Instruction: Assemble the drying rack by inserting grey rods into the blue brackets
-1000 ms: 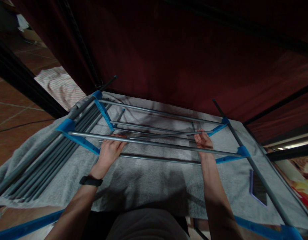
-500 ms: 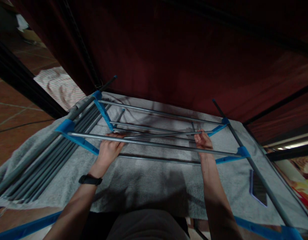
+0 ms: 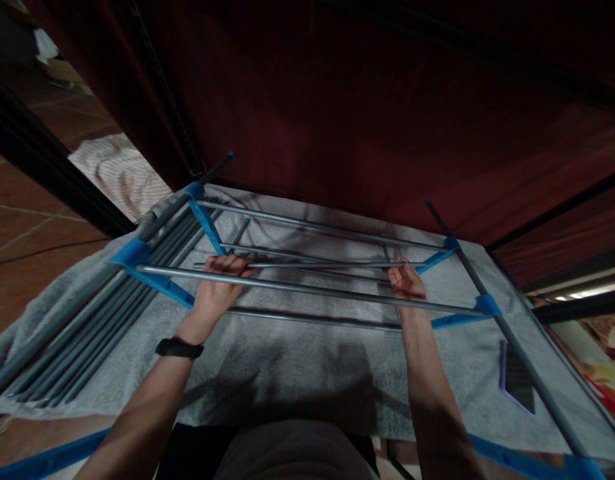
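Between my two hands runs a thin grey metal rod (image 3: pixel 317 265), held nearly level inside a rack frame. My left hand (image 3: pixel 221 275) is closed round it near its left end, whose tip sticks out past my fingers. Near the rod's right end my right hand (image 3: pixel 406 280) pinches it with thumb and fingers. The frame has blue plastic brackets (image 3: pixel 132 253) joined by grey crossbars (image 3: pixel 307 288) to side tubes (image 3: pixel 522 367). The front crossbar passes in front of both hands, over my right wrist. Where the held rod's right tip meets the right blue bracket, I cannot tell whether they touch.
Several loose grey rods (image 3: pixel 102 327) lie side by side on the grey towel (image 3: pixel 307 373) at the left. A phone-like dark slab (image 3: pixel 516 379) rests at the right, partly behind the side tube. A dark red curtain (image 3: pixel 327 120) hangs behind, and a striped cloth (image 3: pixel 122 173) lies far left.
My left hand has shifted slightly up and left, raising the rod's left end so that it lies more level and shows beyond my fingers. My right hand has hardly moved.
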A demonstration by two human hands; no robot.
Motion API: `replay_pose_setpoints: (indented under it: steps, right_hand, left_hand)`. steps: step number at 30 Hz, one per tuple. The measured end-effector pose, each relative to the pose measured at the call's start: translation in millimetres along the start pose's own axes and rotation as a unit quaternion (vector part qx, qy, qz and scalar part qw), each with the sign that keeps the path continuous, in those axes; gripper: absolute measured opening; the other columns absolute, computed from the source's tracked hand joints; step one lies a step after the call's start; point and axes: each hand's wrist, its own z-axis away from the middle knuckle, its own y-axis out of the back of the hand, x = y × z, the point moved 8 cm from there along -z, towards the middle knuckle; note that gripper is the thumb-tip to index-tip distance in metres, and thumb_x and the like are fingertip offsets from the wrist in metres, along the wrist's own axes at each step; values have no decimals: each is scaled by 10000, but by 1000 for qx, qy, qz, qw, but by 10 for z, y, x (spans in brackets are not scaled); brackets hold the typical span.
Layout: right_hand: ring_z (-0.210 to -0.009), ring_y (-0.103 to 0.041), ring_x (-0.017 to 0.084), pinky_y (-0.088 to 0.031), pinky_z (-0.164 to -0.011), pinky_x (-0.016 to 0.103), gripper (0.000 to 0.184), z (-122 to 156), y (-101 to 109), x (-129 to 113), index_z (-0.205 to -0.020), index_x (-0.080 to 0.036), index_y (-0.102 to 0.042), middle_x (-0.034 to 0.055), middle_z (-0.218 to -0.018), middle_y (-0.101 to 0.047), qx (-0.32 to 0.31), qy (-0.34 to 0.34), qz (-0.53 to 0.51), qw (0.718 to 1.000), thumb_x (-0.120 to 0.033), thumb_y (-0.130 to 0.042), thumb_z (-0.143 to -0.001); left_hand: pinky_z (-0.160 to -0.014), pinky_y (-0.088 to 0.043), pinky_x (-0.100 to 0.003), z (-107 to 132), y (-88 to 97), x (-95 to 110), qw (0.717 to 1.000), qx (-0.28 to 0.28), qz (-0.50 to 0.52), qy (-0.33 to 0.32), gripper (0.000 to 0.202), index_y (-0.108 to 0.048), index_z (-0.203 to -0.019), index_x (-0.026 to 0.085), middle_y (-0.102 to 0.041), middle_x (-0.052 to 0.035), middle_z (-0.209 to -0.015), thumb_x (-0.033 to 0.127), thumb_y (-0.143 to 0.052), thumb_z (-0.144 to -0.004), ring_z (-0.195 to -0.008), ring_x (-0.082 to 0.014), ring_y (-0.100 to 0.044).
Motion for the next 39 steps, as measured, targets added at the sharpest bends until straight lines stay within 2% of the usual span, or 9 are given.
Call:
replay_pose_setpoints:
  steps: [6,13,22,32,39]
  right_hand:
    - [-742,-697,103,-601,-746,245,162,15,-51,18,-867,-247,-685,-35,-838,-745,-6,-7,-1,1000,-286,-812,-774]
    - [-731,-700,101,-612,-720,225,180,14,-94,21,-848,-242,-676,-37,-812,-733,-11,-11,-8,1000,-287,-829,-765]
    - [-743,-701,100,-612,-749,234,136,8,-110,16,-856,-244,-686,-39,-818,-736,-7,-10,-14,1000,-277,-801,-791]
    - [-732,-711,100,-615,-735,227,124,3,-108,48,-871,-232,-705,-43,-743,-723,-1,-23,-20,1000,-300,-786,-807]
    - [-743,-717,107,-611,-745,228,131,-32,-70,73,-887,-227,-707,-31,-748,-728,4,-32,-21,999,-308,-775,-809]
  left_hand:
    - [-832,-417,-409,-42,35,12,998,30,-43,-32,221,-644,-1056,203,-697,-73,-888,342,-479,-1004,-889,-264,-631]
    - [-846,-409,-399,-165,126,48,998,52,-38,-21,258,-650,-986,203,-701,-65,-883,392,-476,-1013,-904,-259,-632]
    - [-857,-412,-401,-337,157,24,998,51,-43,4,293,-667,-965,206,-662,-55,-815,409,-462,-1014,-843,-247,-608]
    - [-895,-401,-405,-429,46,-94,999,40,-32,15,297,-656,-1003,234,-684,-51,-876,456,-459,-1009,-895,-252,-616]
    - [-882,-399,-416,-487,51,-93,999,25,-32,16,294,-690,-1019,210,-682,-78,-867,413,-479,-995,-911,-273,-605]
